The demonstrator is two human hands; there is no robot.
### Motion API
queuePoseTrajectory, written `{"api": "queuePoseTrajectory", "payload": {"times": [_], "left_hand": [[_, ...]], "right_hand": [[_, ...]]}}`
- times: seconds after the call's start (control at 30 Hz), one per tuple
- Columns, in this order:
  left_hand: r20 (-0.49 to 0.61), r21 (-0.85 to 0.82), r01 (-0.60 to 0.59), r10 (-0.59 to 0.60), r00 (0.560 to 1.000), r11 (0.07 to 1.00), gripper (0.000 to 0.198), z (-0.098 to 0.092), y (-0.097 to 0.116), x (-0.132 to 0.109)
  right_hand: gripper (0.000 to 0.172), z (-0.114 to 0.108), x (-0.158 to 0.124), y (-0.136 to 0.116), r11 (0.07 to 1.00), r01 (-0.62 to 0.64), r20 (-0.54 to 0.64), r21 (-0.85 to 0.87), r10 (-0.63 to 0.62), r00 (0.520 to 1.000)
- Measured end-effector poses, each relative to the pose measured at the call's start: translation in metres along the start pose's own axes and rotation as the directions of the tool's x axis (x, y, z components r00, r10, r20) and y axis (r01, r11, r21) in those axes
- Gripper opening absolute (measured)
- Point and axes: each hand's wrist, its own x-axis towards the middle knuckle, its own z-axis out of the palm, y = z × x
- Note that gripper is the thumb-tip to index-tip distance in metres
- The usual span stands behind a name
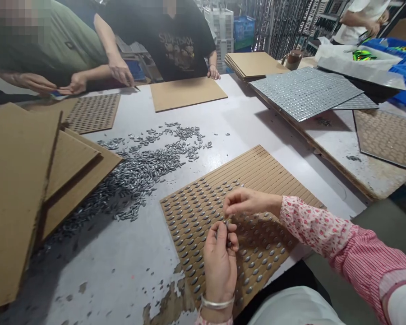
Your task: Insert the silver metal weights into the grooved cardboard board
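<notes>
In front of me lies a ridged cardboard sheet (274,174) with rows of small grey spindle-shaped pieces (186,228) set along its ridges. Its far right part shows bare ridges. My left hand (219,255), a bangle at its wrist, is closed over the sheet around a few of the same grey pieces; one shows at the fingertips. Just above it, my right hand (242,201) has its fingers curled and pinched together over the sheet. Whatever lies between those fingertips is hidden. A large loose heap of grey pieces (138,176) spreads beyond the sheet to the left.
Cardboard sheets (16,180) are stacked at the left, overhanging the heap. Across the white table (122,262), two people stand by a flat board (189,93) and a filled sheet (94,113). Silvery filled sheets (307,90) rest at the right, near a lined basket (358,63).
</notes>
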Motion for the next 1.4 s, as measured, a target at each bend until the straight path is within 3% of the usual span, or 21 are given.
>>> {"api": "queuePoseTrajectory", "payload": {"times": [0.1, 0.17, 0.23, 0.3, 0.37, 0.47, 0.57, 0.67, 0.73, 0.8, 0.87, 0.93, 1.0, 1.17, 1.27, 1.4], "left_hand": [[-0.021, -0.069, 0.044, -0.046, 0.999, 0.997, 0.021, -0.002, 0.001, 0.003], [-0.027, -0.088, 0.06, -0.063, 0.998, 0.994, 0.02, -0.003, 0.002, 0.003], [-0.024, -0.092, 0.047, -0.049, 0.999, 0.995, 0.02, -0.003, 0.002, 0.004], [-0.018, -0.083, 0.018, -0.019, 1.0, 0.996, 0.021, -0.003, 0.001, 0.005], [-0.033, -0.057, -0.025, 0.023, 0.999, 0.998, 0.022, -0.002, 0.0, 0.007], [-0.058, -0.014, -0.068, 0.067, 0.996, 0.998, 0.023, -0.002, -0.001, 0.009], [-0.059, -0.032, -0.061, 0.059, 0.997, 0.998, 0.022, -0.003, 0.0, 0.01], [-0.047, -0.098, -0.028, 0.023, 0.999, 0.995, 0.016, -0.005, 0.001, 0.009], [-0.055, -0.134, 0.016, -0.024, 0.998, 0.991, 0.01, -0.006, 0.003, 0.008], [-0.073, -0.158, 0.068, -0.08, 0.994, 0.985, 0.015, -0.007, 0.004, 0.007], [-0.076, -0.175, 0.114, -0.129, 0.989, 0.978, 0.018, -0.007, 0.006, 0.007], [-0.066, -0.197, 0.148, -0.164, 0.984, 0.969, 0.016, -0.007, 0.007, 0.006], [-0.057, -0.235, 0.186, -0.205, 0.977, 0.954, 0.013, -0.007, 0.008, 0.007], [-0.001, -0.32, 0.274, -0.29, 0.957, 0.907, 0.013, -0.009, 0.006, 0.008], [0.004, -0.296, 0.254, -0.265, 0.964, 0.921, 0.013, -0.009, 0.003, 0.008], [-0.01, -0.25, 0.184, -0.192, 0.981, 0.951, 0.014, -0.006, 0.001, 0.008]], "right_hand": [[0.029, -0.016, 0.007, 0.002, 0.996, 0.064, -0.295, 0.064, -0.042, 0.954], [0.029, -0.024, 0.008, 0.001, 0.999, 0.031, -0.371, -0.022, -0.037, 0.928], [0.031, -0.024, 0.007, -0.003, 0.987, -0.031, -0.269, -0.157, -0.012, 0.963], [0.032, -0.015, 0.004, -0.008, 0.957, -0.048, -0.065, -0.286, 0.031, 0.997], [0.031, -0.001, 0.0, -0.012, 0.942, -0.031, 0.063, -0.335, 0.056, 0.996], [0.026, 0.019, -0.002, -0.01, 0.97, -0.04, 0.025, -0.239, 0.048, 0.999], [0.022, 0.024, 0.0, -0.002, 0.999, -0.013, -0.05, -0.05, 0.011, 0.999], [0.021, 0.009, 0.007, 0.009, 0.987, 0.034, -0.227, 0.159, 0.003, 0.974], [0.019, -0.012, 0.013, 0.015, 0.979, 0.062, -0.402, 0.195, 0.023, 0.915], [0.015, -0.034, 0.017, 0.02, 0.996, 0.025, -0.511, 0.082, 0.021, 0.86], [0.012, -0.053, 0.02, 0.023, 0.981, -0.083, -0.527, -0.176, -0.023, 0.85], [0.013, -0.066, 0.022, 0.025, 0.867, -0.172, -0.487, -0.467, -0.09, 0.869], [0.012, -0.072, 0.024, 0.027, 0.733, -0.213, -0.45, -0.646, -0.14, 0.882], [0.009, -0.074, 0.031, 0.034, 0.609, -0.236, -0.397, -0.758, -0.142, 0.907], [0.01, -0.075, 0.036, 0.037, 0.555, -0.205, -0.347, -0.806, -0.163, 0.924], [0.007, -0.077, 0.039, 0.04, 0.483, -0.218, -0.356, -0.848, -0.213, 0.91]]}}
